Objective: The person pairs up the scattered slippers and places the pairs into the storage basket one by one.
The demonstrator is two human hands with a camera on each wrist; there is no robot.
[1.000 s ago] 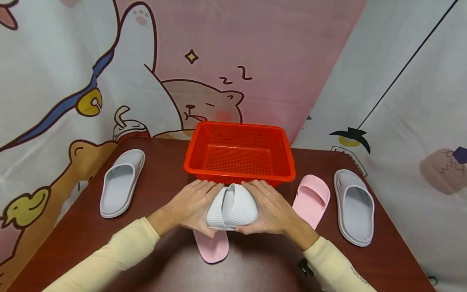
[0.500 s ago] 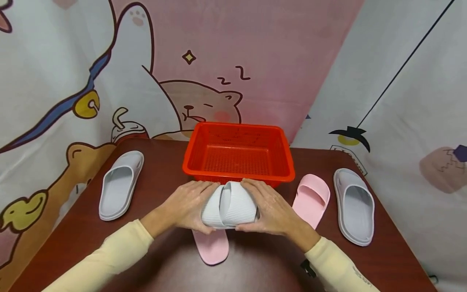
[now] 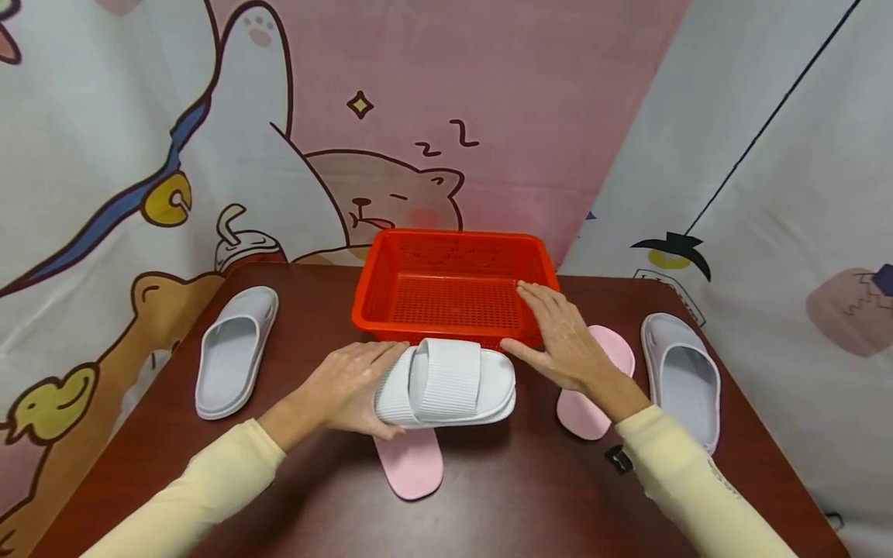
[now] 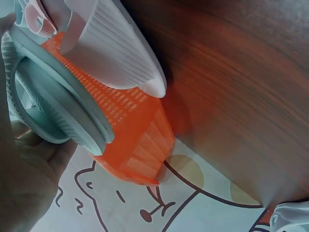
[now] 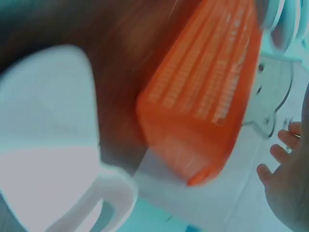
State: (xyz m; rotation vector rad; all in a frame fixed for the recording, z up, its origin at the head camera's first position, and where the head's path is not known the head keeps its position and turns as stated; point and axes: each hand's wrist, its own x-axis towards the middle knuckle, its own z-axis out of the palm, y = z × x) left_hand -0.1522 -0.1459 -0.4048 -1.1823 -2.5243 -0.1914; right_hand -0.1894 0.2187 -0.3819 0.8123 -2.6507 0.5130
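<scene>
A pair of white slippers (image 3: 449, 380) with ribbed straps is pressed together, one overlapping the other, in front of the basket. My left hand (image 3: 352, 387) grips the left end, thumb on the near side and fingers on the far side. The left wrist view shows the two slippers (image 4: 60, 104) stacked in that hand. My right hand (image 3: 568, 341) is apart from them with its fingers spread, over the basket's right front corner and near a pink slipper (image 3: 584, 415). Another pink slipper (image 3: 412, 465) lies below the held pair, its upper part hidden.
A red-orange plastic basket (image 3: 463, 254) with nothing in it stands at the table's back. One grey clog (image 3: 230, 360) lies at the left, another (image 3: 687, 384) at the right, partly behind the right sleeve. A cartoon-printed curtain (image 3: 502, 116) hangs behind the brown table (image 3: 516, 496).
My right hand has let go of the white slippers and moved right and away toward the basket's corner. The slippers, now in my left hand alone, have turned, showing more of their right end.
</scene>
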